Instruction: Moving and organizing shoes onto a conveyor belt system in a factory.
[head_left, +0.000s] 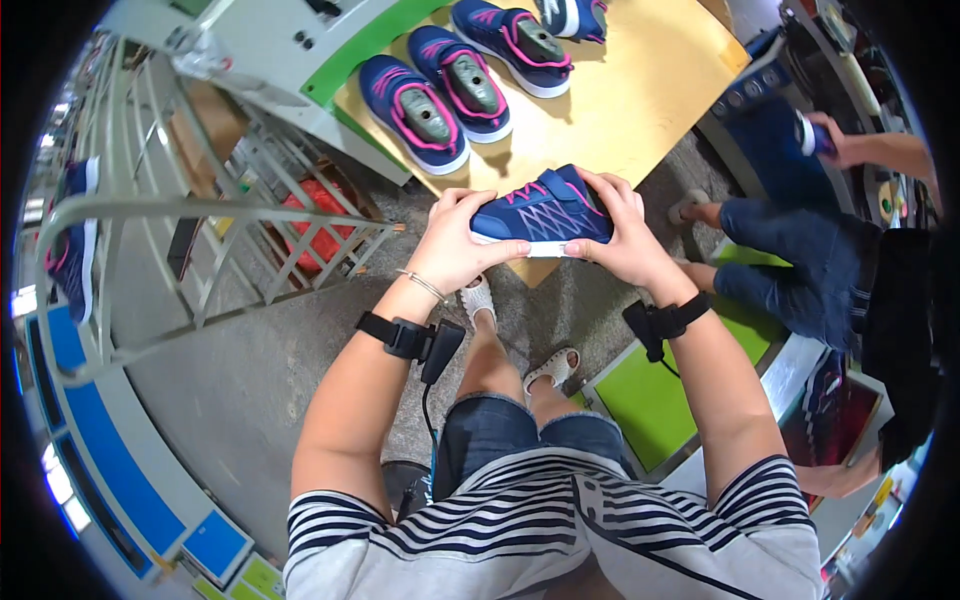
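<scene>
Striped T-shirt [600, 500] at the bottom of the frame, and beyond it, two hands pinching one navy sneaker [545, 215] level near the frame's center.

Left hand [455, 232] grips the toe end and right hand [628, 235] the heel end, both thumbs pressing the near edge of the white sole, other fingers curled behind; pink laces and a strap show on the upper, and a black strap [405, 338] circles each forearm; just past the sneaker, at upper center, a pale wooden tabletop [640, 95] bears a slanting row of matching pink-lined sneakers [437, 65] with gray-green inserts [425, 115]; metal rack [300, 207] at left, co-worker in denim shorts [790, 235] at right.
</scene>
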